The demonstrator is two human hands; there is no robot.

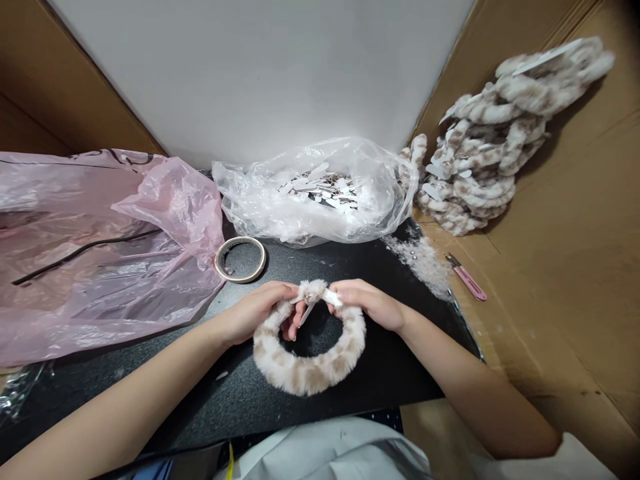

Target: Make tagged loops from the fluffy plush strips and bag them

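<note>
A fluffy white ring with brown spots (309, 373) is held up over the black table. My left hand (267, 307) grips its upper left side, with fingers curled behind it. On the upper right, my right hand (367, 301) pinches the ring beside a white band (333, 297). Between the two hands sits a small fluffy tuft (313, 289), and a thin white tag (307, 315) hangs just below it. Some fingertips of my right hand are hidden behind the ring.
A roll of tape (241, 278) lies beside a pink plastic bag (170, 267). Behind is a clear bag (370, 220) of white tags. Fluffy rings (480, 160) are heaped at the right, above pink snips (469, 280) on cardboard. Loose fluff (423, 261) lies nearby.
</note>
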